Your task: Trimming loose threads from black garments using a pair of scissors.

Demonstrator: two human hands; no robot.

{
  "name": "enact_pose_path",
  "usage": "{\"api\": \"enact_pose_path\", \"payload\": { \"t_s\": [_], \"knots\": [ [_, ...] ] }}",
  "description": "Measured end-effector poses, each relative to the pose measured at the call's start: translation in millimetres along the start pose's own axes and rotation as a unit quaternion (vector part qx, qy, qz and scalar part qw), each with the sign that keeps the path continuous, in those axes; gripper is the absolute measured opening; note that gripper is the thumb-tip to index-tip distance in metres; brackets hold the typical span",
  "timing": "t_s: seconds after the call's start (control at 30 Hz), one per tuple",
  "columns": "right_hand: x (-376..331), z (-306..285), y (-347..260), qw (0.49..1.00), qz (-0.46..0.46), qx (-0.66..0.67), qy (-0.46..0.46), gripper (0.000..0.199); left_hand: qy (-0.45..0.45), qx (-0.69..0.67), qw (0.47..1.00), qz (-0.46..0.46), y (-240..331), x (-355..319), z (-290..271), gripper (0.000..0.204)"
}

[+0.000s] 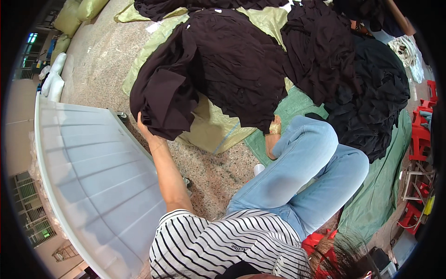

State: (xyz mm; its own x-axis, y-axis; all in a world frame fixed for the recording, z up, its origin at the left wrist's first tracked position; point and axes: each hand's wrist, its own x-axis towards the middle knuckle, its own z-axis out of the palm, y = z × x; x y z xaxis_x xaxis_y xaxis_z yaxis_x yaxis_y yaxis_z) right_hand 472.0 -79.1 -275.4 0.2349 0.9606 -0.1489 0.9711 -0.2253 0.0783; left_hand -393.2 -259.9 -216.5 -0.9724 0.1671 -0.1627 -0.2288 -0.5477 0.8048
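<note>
My left hand [144, 128] reaches forward on the left and grips the lower edge of a dark brown garment [162, 100]. Its fingers are partly hidden behind the cloth, which hangs in loose folds and has a squared flap showing. That garment overlaps a broad heap of similar dark brown garments [237, 65] spread out in front of me. My right hand does not show anywhere. Beside the heap's near edge is my foot in a gold-strapped sandal [274, 130].
A large white plastic bin [107, 172] stands close on my left. Another dark brown pile [320, 51] and a black pile [376, 97] lie to the right, over a green sheet [378, 186]. A co-worker's arm [400, 18] shows at the far right. Red stools [420, 139] line the right.
</note>
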Motion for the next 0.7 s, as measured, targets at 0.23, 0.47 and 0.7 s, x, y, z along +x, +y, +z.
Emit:
{"api": "enact_pose_path", "payload": {
  "t_s": [0.23, 0.47, 0.7],
  "knots": [
    [8.7, 14.4, -12.2, 0.997, 0.072, -0.023, -0.015, 0.050, 0.025, 0.167, 0.969, 0.181, 59.0, -36.5, 100.6, 0.033],
    [-3.1, -63.2, -99.8, 0.998, 0.030, 0.059, 0.008, 0.047, -0.201, 0.169, 0.965, -0.026, 80.1, -161.3, 212.8, 0.040],
    [33.6, 42.5, -34.6, 0.991, 0.089, 0.074, 0.068, 0.037, -0.456, 0.177, 0.831, -0.265, 51.9, -399.4, 313.8, 0.054]
  ]
}}
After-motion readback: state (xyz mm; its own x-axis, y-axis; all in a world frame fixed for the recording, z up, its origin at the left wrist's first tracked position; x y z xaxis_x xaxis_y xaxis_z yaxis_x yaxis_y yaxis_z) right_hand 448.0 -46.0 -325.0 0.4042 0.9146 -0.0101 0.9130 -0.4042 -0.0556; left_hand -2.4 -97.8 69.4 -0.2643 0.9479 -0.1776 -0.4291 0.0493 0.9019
